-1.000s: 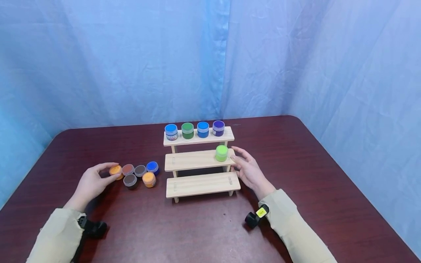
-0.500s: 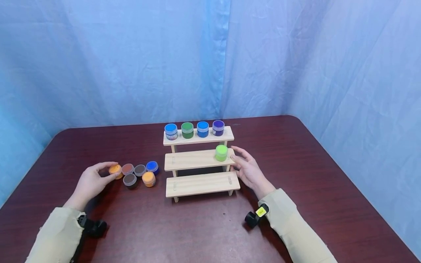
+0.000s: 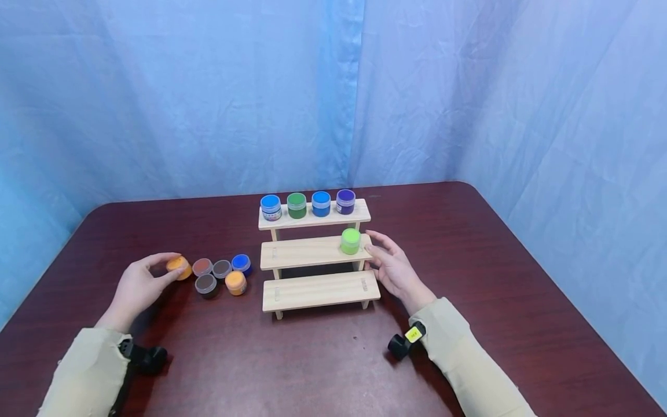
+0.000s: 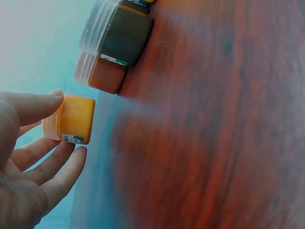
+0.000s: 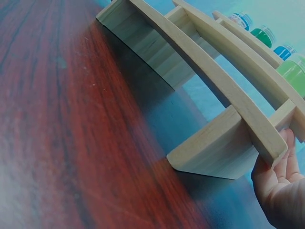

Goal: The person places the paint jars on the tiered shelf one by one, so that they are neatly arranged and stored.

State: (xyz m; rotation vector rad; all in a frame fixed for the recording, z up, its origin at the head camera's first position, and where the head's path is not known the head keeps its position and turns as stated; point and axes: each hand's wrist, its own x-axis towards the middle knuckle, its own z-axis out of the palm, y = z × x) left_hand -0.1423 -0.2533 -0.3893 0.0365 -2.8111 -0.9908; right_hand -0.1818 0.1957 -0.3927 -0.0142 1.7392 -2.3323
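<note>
My left hand (image 3: 139, 288) pinches an orange paint jar (image 4: 76, 119) between thumb and fingers, left of the other loose jars. In the left wrist view, this jar hangs off the tabletop. At the right end of a three-step wooden display stand (image 3: 320, 292), my right hand (image 3: 397, 272) holds the middle shelf's end, thumb at its edge. A light green jar (image 3: 351, 241) stands on that shelf close to the right fingers. Along the top shelf stand a light blue jar (image 3: 271, 208), a green jar (image 3: 297, 206), a blue jar (image 3: 321, 204) and a purple jar (image 3: 345, 202).
Between the left hand and the stand are a reddish-brown jar (image 3: 202, 267), two dark jars, one nearer me (image 3: 206, 286), a dark blue jar (image 3: 241, 264) and a second orange jar (image 3: 236, 282). The dark red table (image 3: 312, 365) ends at blue curtains (image 3: 234, 98).
The left hand has drawn the orange jar up and slightly left, away from the reddish-brown jar. My right hand keeps its place on the stand.
</note>
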